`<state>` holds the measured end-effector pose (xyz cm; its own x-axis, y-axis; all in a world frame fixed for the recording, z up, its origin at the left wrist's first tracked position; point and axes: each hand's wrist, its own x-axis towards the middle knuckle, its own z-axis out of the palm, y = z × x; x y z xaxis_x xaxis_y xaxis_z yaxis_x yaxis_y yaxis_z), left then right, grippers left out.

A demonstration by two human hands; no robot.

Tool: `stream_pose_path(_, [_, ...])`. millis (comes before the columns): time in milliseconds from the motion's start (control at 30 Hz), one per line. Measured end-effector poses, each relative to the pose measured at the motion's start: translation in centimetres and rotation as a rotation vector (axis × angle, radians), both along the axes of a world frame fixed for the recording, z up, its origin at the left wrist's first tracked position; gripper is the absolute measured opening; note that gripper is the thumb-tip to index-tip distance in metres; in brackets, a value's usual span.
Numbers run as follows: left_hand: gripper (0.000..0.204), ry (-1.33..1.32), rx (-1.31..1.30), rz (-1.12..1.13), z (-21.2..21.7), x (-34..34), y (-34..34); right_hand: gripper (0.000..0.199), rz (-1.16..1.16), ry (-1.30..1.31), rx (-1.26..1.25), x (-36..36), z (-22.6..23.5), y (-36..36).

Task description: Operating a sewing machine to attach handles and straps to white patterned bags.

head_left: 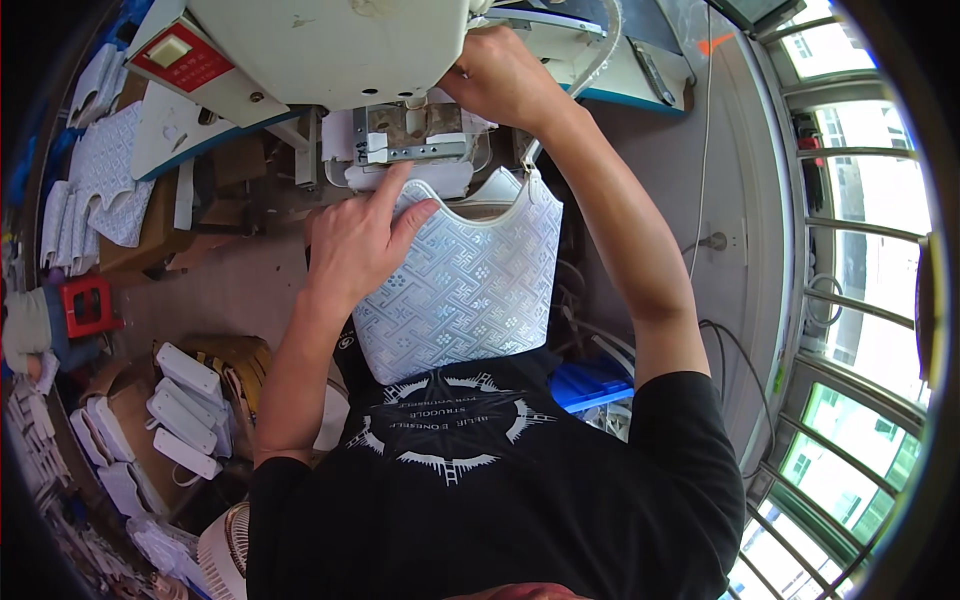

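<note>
Head view: the bag (460, 290) sits mid-frame, rim just below the clamp (428, 152); left hand (355, 245) at its upper left, index finger stretched up toward the clamp, thumb against the bag, can't tell if they grip; right hand (505, 80) up top centre by the machine (365, 45), fingers curled, any hold hidden.

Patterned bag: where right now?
Head view, centre: the patterned bag is between the black shirt and the white machine, left hand at its upper-left rim.
</note>
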<state>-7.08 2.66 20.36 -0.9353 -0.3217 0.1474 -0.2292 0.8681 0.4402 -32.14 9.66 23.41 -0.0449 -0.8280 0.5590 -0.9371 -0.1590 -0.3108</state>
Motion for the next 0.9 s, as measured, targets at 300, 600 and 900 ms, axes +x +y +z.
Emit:
stream_pose_path(300, [0.059, -0.152, 0.082, 0.059, 0.7, -0.1, 0.6, 0.031, -0.075, -0.071, -0.077, 1.9, -0.8, 1.4])
stream_pose_path(600, [0.062, -0.069, 0.101, 0.046, -0.1, -0.3, 0.1, 0.037, -0.129, 0.361, 0.251, 5.0, 3.2, 4.1])
stream_pose_path(900, [0.068, -0.059, 0.031, 0.018, -0.2, 0.1, 0.0, 0.044, -0.068, 0.523, 0.553, 4.6, 3.9, 3.2])
